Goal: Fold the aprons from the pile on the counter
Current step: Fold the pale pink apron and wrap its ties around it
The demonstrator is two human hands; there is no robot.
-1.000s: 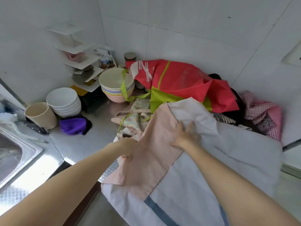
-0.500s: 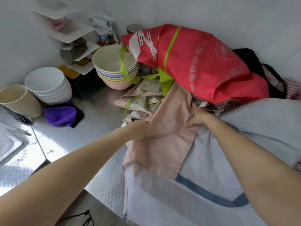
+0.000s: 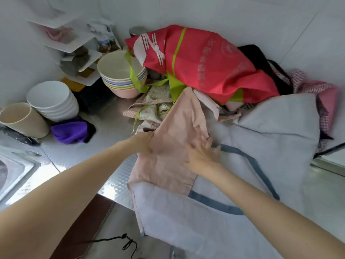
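A pale grey-blue apron [image 3: 265,146] with a darker blue strap [image 3: 257,165] lies spread over the steel counter [image 3: 104,116] and hangs off its front edge. Its pink panel [image 3: 179,131] lies on top at the left. My left hand [image 3: 144,144] pinches the pink panel's left edge. My right hand [image 3: 202,156] presses flat on the pink panel's right side, fingers spread, beside the strap. Behind lies the pile: a red apron [image 3: 205,62] with green trim, a floral one [image 3: 156,103], a black one [image 3: 259,60] and a pink checked one [image 3: 317,90].
Stacked pastel bowls [image 3: 121,75] and white bowls [image 3: 54,100] stand at the back left beside a beige cup [image 3: 22,118] and a purple cloth [image 3: 71,129]. A white corner shelf [image 3: 71,43] hangs on the wall. A sink [image 3: 11,169] sits at the far left.
My right hand has slid from the top of the pink panel toward me, down its right side, and now lies flat. The left hand keeps its grip on the left edge.
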